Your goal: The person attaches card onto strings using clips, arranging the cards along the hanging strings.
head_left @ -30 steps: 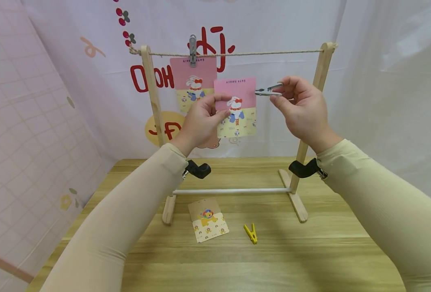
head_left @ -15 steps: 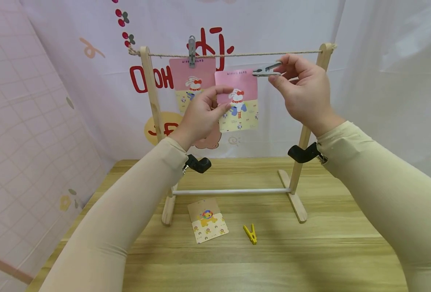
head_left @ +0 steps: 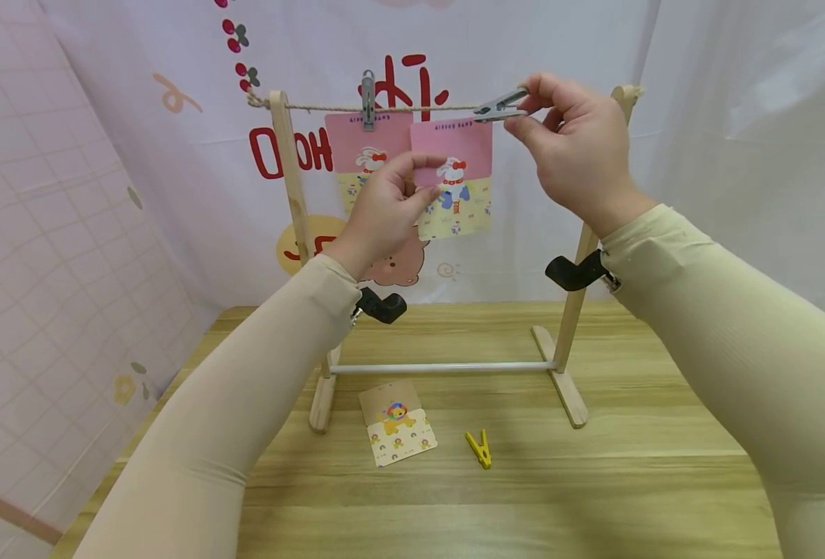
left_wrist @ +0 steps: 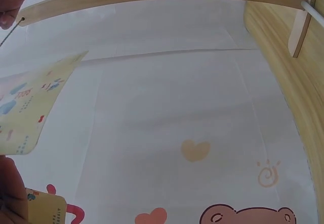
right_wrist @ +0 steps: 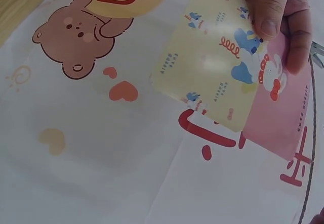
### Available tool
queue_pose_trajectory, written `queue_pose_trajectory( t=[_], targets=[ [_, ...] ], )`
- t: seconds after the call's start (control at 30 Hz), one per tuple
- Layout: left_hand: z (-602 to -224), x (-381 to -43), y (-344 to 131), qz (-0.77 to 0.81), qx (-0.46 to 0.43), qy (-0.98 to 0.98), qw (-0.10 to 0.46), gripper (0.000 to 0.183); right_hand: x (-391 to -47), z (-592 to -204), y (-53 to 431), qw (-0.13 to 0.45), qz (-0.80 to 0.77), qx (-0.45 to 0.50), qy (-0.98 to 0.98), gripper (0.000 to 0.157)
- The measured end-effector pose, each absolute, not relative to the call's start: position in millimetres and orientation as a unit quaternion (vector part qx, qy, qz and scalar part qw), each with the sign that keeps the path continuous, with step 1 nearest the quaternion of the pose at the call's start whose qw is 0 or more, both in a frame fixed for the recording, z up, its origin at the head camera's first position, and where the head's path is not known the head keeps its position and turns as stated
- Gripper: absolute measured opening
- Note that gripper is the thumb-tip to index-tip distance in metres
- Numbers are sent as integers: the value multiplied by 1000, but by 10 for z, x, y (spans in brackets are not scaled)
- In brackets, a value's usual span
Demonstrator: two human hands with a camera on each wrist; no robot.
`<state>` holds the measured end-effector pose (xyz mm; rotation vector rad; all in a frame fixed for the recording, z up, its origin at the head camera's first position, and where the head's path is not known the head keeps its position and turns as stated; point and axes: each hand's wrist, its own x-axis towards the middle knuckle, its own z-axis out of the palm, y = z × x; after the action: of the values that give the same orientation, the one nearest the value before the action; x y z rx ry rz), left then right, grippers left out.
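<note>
In the head view my left hand [head_left: 391,206] pinches a pink-and-yellow card [head_left: 470,213] with a rabbit picture by its left side, thumb in front. My right hand [head_left: 580,147] holds a grey clothespin [head_left: 502,109] by its handles, its tips pointing left. Those tips overlap the card's top right corner, right at the twine [head_left: 447,107]. A matching card [head_left: 367,140] hangs to the left under another grey clothespin [head_left: 368,101], partly behind my left hand. The right wrist view shows the held card [right_wrist: 207,62] tilted, fingers across its pink half.
The twine runs between two wooden posts [head_left: 288,171], joined low down by a white rod [head_left: 447,366]. On the wooden table [head_left: 629,481] lie a lion card [head_left: 400,423] and a yellow clothespin [head_left: 479,449]. A printed cloth [head_left: 524,46] hangs behind.
Both hands have risen, bringing the card's top edge up near the twine. The grey clothespin went from beside the card's right edge to its top right corner.
</note>
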<state>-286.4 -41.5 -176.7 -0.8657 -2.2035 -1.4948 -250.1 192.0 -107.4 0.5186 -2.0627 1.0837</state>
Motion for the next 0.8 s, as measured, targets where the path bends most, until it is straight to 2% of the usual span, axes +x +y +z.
queue_pose_trajectory(
  t=[0.17,0.43,0.8],
  targets=[
    [-1741,-2857,-412,-523,-313,-773,176,34,-2510,-987,1871,384,375,196,-821,18],
    [-1729,-2873,-395,-523,-316,-772,177,32,-2557,-880,1824,406,289,197,-844,15],
    [-1725,-2892,-368,-526,-313,-769,186,30,-2553,-794,1756,373,230,180,-881,28]
  ],
)
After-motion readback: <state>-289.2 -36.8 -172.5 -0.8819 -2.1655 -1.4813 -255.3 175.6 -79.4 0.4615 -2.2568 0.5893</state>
